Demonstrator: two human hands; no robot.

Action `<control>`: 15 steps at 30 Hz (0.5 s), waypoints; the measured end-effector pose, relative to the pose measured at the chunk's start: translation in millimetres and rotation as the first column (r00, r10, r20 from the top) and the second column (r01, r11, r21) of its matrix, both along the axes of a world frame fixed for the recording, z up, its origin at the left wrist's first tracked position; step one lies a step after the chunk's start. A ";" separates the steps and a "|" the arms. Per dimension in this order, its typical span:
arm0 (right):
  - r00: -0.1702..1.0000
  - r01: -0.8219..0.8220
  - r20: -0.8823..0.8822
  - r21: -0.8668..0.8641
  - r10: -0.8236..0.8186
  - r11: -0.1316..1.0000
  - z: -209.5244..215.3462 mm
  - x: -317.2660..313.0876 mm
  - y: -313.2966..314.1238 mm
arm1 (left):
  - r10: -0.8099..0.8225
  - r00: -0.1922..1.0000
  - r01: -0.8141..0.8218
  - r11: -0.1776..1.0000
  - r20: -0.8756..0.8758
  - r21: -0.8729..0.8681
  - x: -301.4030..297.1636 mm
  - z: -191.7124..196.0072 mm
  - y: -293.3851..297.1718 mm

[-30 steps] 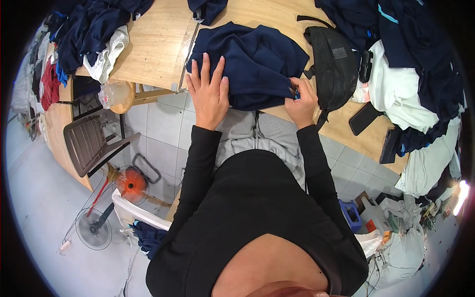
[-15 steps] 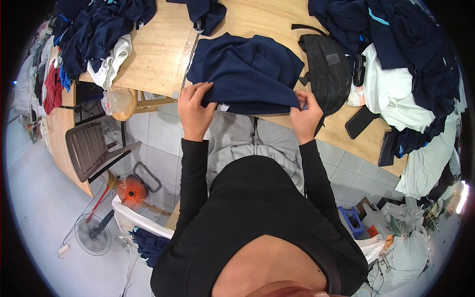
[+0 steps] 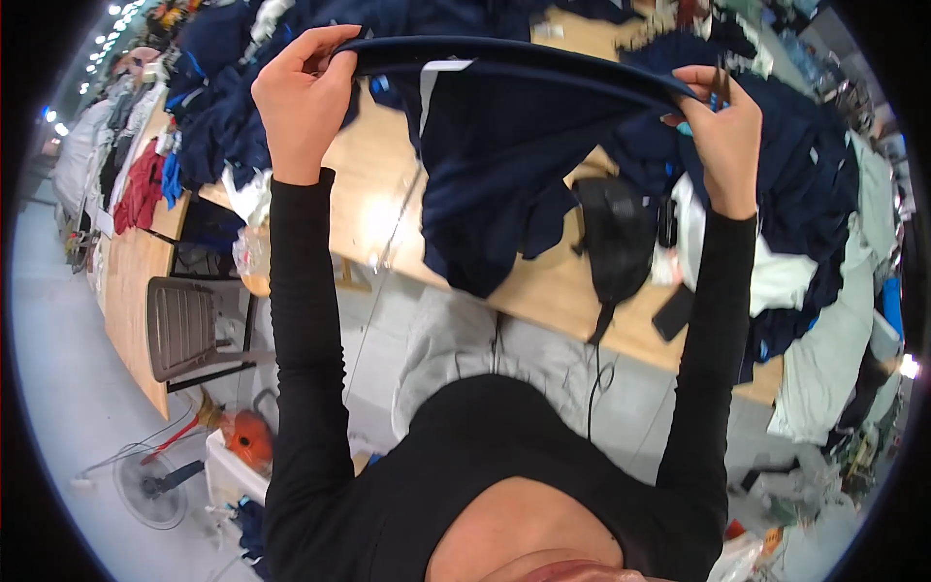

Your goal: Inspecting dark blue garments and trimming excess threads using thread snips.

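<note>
A navy garment hangs stretched between my raised hands, its upper edge pulled nearly straight and its lower part drooping over the table. A white label shows near that edge, towards the left. My left hand pinches the left end of the edge between thumb and fingers. Gripping the opposite end is my right hand. Small dark pointed thread snips with a bit of blue stick up from the right hand's fingers. The garment's exact kind cannot be made out.
On the wooden table lie a black bag, a dark phone and a white cloth. Navy garment piles cover both far sides. A brown chair and a fan stand at left.
Both hands have lifted the navy garment off the table, moving up, away from me and farther apart. Its edge is now stretched, and the view has shifted to show more of the far side.
</note>
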State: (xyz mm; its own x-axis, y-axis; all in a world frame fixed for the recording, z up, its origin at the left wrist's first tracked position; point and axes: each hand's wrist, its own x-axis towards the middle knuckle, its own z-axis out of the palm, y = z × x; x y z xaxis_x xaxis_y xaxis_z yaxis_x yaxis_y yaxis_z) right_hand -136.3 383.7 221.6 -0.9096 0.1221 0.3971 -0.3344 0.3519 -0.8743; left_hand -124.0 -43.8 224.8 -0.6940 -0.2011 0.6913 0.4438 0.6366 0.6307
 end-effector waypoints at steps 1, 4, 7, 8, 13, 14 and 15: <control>0.999 0.014 -0.044 -0.027 -0.015 1.000 18.6 -6.8 -0.1 | -0.007 0.999 0.009 0.999 -0.042 0.053 -2.7 19.8 0.3; 0.946 0.109 -0.312 0.056 -0.087 0.992 59.5 1.6 1.8 | -0.002 0.988 0.024 0.990 -0.155 0.142 18.7 63.9 11.0; 0.959 0.051 -0.276 -0.073 -0.069 0.996 83.5 30.8 -6.2 | -0.059 0.988 0.083 0.981 -0.143 0.174 45.3 72.6 11.0; 0.959 0.039 -0.280 -0.041 -0.049 0.998 79.6 35.2 -7.5 | -0.107 0.991 0.121 0.975 -0.085 0.184 51.7 68.4 10.3; 0.996 0.015 -0.083 0.330 0.014 0.944 14.3 77.8 -10.2 | -0.159 0.975 0.135 0.979 0.153 0.154 70.2 -37.3 12.2; 0.996 -0.078 -0.032 0.182 0.085 0.980 -21.8 82.3 -11.6 | -0.143 0.960 0.101 0.979 0.240 0.178 73.0 -83.4 11.8; 0.995 -0.087 0.058 0.243 0.075 0.966 -53.3 91.2 -9.8 | -0.128 0.934 0.063 0.978 0.332 0.199 79.1 -133.1 11.9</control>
State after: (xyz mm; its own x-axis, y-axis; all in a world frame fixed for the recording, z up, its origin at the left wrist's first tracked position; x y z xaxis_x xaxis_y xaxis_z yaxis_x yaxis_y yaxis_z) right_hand -45.1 374.0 168.4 -0.9313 -0.0480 0.3612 -0.3301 0.5307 -0.7806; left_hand -44.9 -31.9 91.7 -0.9034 -0.2225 0.3666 0.2336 0.4617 0.8557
